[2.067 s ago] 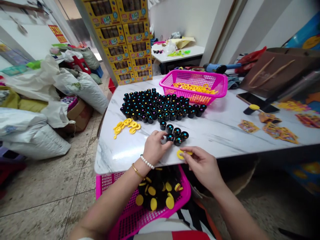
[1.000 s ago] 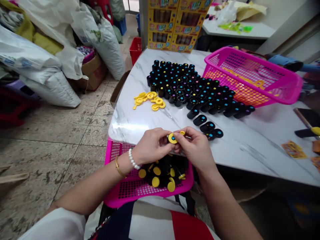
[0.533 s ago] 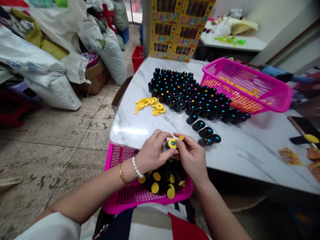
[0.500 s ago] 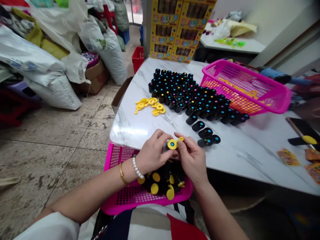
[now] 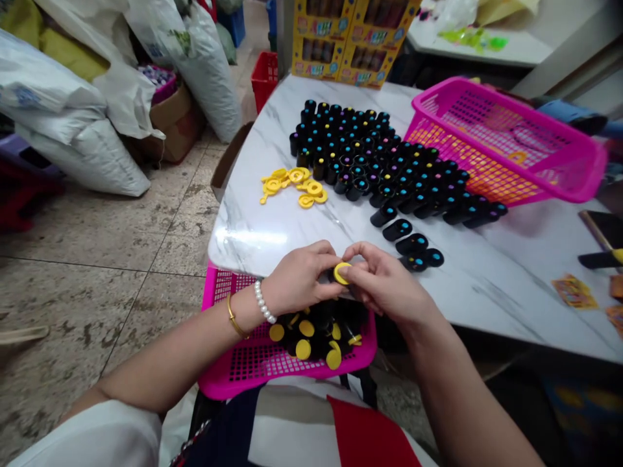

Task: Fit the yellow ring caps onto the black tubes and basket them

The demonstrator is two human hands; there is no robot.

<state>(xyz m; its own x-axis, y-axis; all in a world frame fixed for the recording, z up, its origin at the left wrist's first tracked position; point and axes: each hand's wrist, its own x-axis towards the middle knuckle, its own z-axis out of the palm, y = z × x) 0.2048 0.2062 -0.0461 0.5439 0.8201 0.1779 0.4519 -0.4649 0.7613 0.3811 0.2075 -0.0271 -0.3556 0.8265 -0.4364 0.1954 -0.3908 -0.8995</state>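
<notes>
Between both hands, over the table's near edge, is a small black cylinder topped by a yellow cap (image 5: 342,273). My left hand (image 5: 302,275) is closed round the cylinder's side, with a pearl bracelet and a gold bangle on its wrist. My right hand (image 5: 384,279) presses its thumb on the yellow cap, fingers curled behind; most of the cylinder is hidden by the fingers. Below the hands, a pink basket (image 5: 253,383) holds black cylinders with yellow caps. Ahead on the table lie loose yellow caps (image 5: 311,189) beside many upright black cylinders (image 5: 360,155) with coloured dots on top.
A second pink basket (image 5: 579,165) with yellow pieces stands on the marble-patterned table (image 5: 272,227) at the right. Yellow boxes (image 5: 341,42) are stacked at the back. White sacks (image 5: 97,136) and a red bin (image 5: 264,79) are on the floor to the left.
The yellow lid flap, raised beside the ring before, now lies over the top and covers the blue dot. My right thumb has moved onto it. The view has tilted down slightly.
</notes>
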